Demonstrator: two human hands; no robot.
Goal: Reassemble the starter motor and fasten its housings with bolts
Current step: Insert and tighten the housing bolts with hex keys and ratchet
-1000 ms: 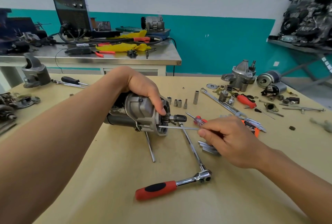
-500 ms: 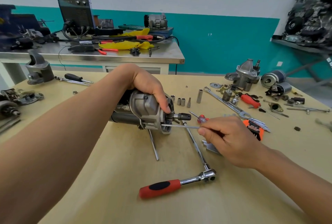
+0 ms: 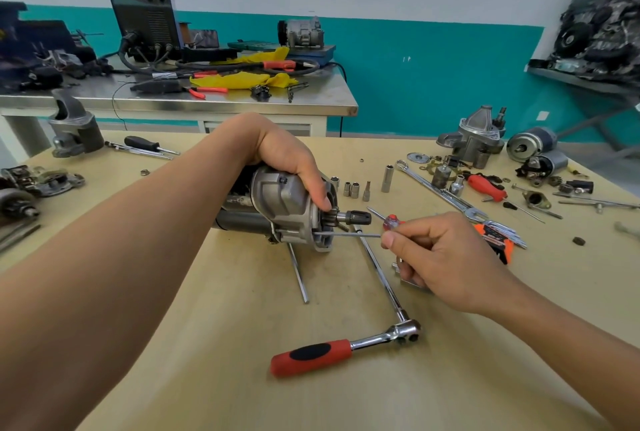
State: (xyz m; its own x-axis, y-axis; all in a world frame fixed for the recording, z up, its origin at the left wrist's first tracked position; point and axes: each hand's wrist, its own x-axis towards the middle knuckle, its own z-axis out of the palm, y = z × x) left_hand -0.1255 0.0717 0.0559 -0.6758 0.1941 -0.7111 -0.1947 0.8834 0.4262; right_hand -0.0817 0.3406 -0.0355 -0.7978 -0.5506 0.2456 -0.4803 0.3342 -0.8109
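The starter motor (image 3: pixel 277 205) lies on its side on the wooden table (image 3: pixel 207 344), its silver housing and pinion end pointing right. My left hand (image 3: pixel 287 157) grips the housing from above, thumb at the flange beside the pinion. My right hand (image 3: pixel 440 257) pinches the end of a long thin bolt (image 3: pixel 349 234); the bolt runs level into the lower part of the housing flange. A second long rod (image 3: pixel 299 275) lies on the table under the motor.
A red-handled ratchet (image 3: pixel 346 347) with a long extension lies in front. Several sockets (image 3: pixel 353 188), a spanner (image 3: pixel 446 195), a small red screwdriver (image 3: pixel 389 221), an orange hex-key set (image 3: pixel 498 240) and other starter parts (image 3: pixel 478 140) crowd the right. A steel bench (image 3: pixel 214 105) stands behind.
The bolt has gone slightly deeper into the housing as my right hand edged left. My left hand keeps its grip on the motor. The camera shifted a little.
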